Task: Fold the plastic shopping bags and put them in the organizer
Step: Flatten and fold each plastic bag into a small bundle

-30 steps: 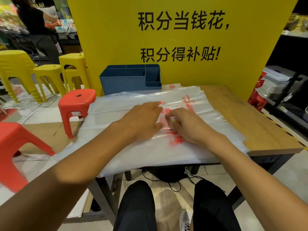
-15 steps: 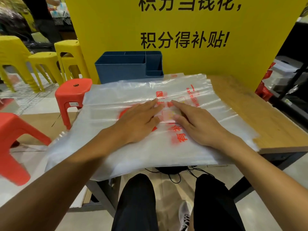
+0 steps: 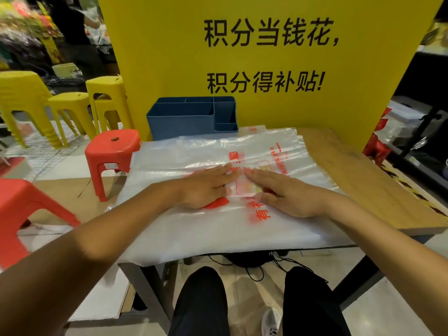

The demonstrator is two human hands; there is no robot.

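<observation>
A stack of clear plastic shopping bags with red print lies flat across the wooden table, overhanging its left and front edges. My left hand and my right hand both press flat on the top bag near its middle, fingers straight, fingertips almost meeting over the red print. A blue organizer with several compartments stands at the back of the table against a yellow sign board, behind the bags. It looks empty from here.
A yellow sign board walls off the back of the table. A red stool stands left of the table, another red stool nearer left, yellow stools behind. Cables lie on the floor under the table. Shelving stands at right.
Both hands went from curled, pinching the top bag, to flat with straight fingers pressing it down. The view has shifted slightly; the bags stay in place.
</observation>
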